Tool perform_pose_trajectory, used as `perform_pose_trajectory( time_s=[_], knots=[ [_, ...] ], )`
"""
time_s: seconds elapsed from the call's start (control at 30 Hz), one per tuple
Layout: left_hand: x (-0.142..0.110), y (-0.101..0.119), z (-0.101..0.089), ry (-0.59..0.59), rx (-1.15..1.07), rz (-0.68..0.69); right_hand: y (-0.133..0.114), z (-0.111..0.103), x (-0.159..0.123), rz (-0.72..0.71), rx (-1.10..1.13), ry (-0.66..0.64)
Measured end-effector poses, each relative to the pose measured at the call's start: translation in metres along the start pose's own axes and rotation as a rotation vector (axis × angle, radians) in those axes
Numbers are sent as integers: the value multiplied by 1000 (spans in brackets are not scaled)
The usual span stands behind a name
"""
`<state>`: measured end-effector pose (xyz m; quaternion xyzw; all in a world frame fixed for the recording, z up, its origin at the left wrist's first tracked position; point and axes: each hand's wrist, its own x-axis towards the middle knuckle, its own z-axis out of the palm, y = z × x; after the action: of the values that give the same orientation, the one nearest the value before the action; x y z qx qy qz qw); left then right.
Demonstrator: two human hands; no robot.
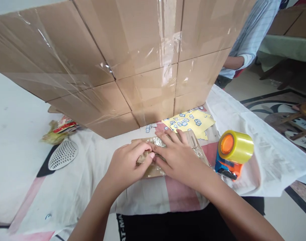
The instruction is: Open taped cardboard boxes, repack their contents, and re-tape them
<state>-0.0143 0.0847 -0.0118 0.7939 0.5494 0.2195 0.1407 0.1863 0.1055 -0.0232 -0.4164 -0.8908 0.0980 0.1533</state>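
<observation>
A flat brown paper packet [196,150] covered in clear tape lies on the cloth in front of me. My left hand [128,165] is curled, its fingers pinching the packet's left end. My right hand [176,155] lies flat on top of the packet with fingers stretched out, pressing it down. A tape dispenser [233,154] with an orange hub and a yellowish clear roll stands just right of my right hand.
A tall wall of taped cardboard boxes [123,57] stands right behind the packet. Yellow sticker sheets [190,122] lie at its foot. A white perforated skimmer [63,154] and a food wrapper [60,129] lie left. Another person's sleeve [250,36] shows at the back right.
</observation>
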Motion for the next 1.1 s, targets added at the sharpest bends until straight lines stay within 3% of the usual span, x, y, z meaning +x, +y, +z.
perform_pose_trajectory(
  time_s=[0.1, 0.3, 0.4, 0.53, 0.57, 0.67, 0.73, 0.9, 1.03, 1.1],
  knots=[
    [1, 2, -2, -8, 31, 68, 1, 1, -2, -19, -2, -2],
    [-8, -20, 18, 338, -254, -78, 2, 2, 0, -41, 12, -40],
    [-13, -29, 10, 709, -389, -114, 4, 1, 4, -37, 10, -42],
    [-22, -39, -38, 1300, -410, -49, 5, -1, 9, -39, 20, -73],
    [-25, -41, -48, 1353, -441, -84, 6, -2, 9, -42, 22, -82],
    [-36, -49, -57, 1261, -527, -206, 6, -4, 8, -49, 25, -74],
    [-45, -60, -47, 1175, -587, -274, 5, -5, 3, -63, 23, -44],
    [-75, -102, -25, 1112, -847, -496, -1, -5, -18, -93, -2, 1],
    [-100, -126, -24, 1021, -945, -639, 0, -5, -22, -123, -32, 57],
    [-107, -137, -27, 959, -879, -655, 3, -5, -16, -136, -36, 106]
  ],
)
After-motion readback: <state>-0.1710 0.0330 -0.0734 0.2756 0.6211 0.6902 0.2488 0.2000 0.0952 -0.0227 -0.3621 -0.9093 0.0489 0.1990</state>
